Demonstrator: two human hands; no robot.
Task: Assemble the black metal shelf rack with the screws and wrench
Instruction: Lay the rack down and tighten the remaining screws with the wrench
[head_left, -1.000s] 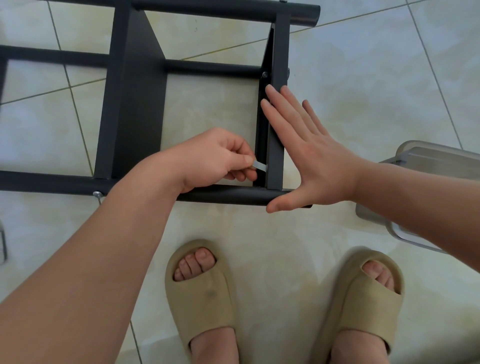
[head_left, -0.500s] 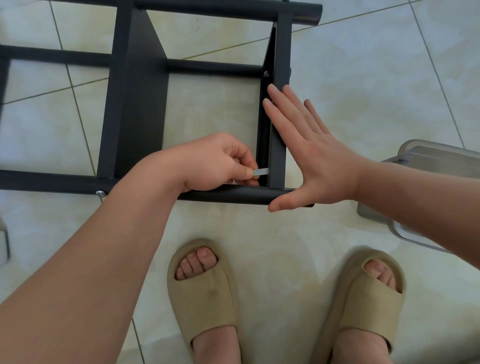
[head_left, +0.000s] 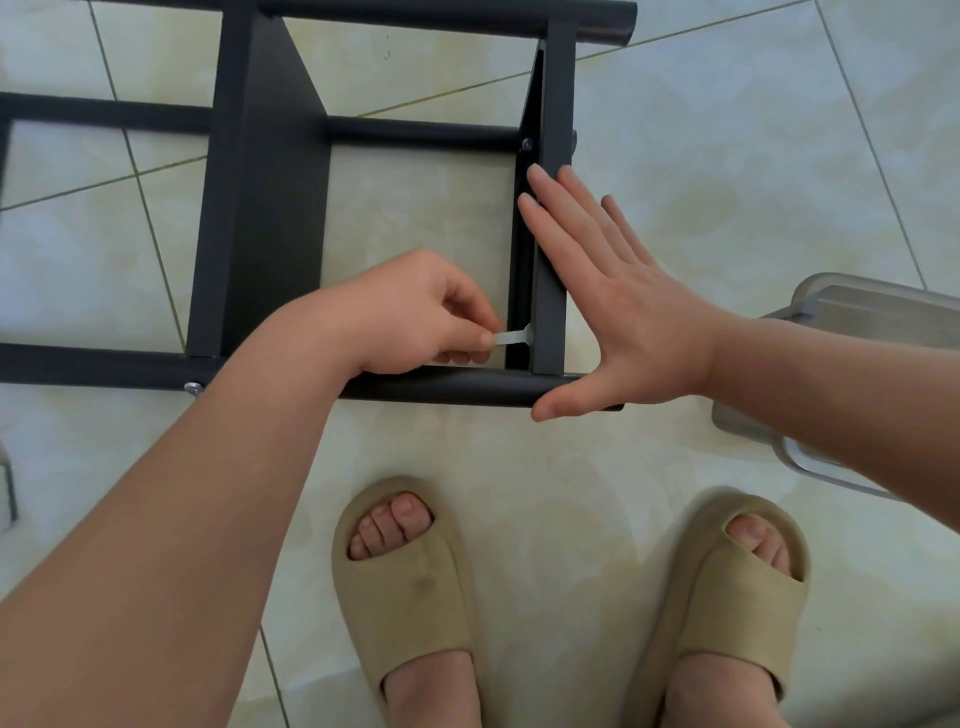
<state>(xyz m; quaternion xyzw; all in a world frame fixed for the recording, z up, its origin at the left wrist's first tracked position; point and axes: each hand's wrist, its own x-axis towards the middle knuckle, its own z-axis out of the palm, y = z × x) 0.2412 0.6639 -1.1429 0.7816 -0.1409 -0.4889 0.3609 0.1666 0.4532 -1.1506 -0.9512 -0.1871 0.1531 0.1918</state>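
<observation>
**Head view.**

**Container:** a translucent grey plastic box (head_left: 878, 317) w/ rounded corners sits on the tile floor (head_left: 727, 156) at far right. It is partly hidden by the right forearm, and its contents cannot be told through the cloudy wall.

**Task item:** the black metal shelf rack (head_left: 270, 208) sits on the floor in the upper half of the frame, just ahead of two feet in beige slides (head_left: 405, 587).
- Finish is matte black; round tubes run left–right and flat uprights cross them.
- The near tube (head_left: 467, 387) forms the rack's closest edge, and the right upright (head_left: 550, 291) joins it near its right end.
- A screw head (head_left: 527, 144) shows high on that upright's inner flange, where the mid crossbar meets it.
- A silver fastener (head_left: 193, 387) sticks out of the near tube at left.

**Left hand** (head_left: 415, 312): fingers curled, thumb & forefinger pinching the handle end of a small flat silver wrench (head_left: 511, 336). The wrench lies approx. horizontal, w/ its head against the upright's inner face just above the near tube.

**Right hand** (head_left: 623, 312): spread flat, fingers straight & together, pressed along the upright's outer side. The thumb is splayed wide w/ its tip on the near tube's end. It grasps nothing.
</observation>
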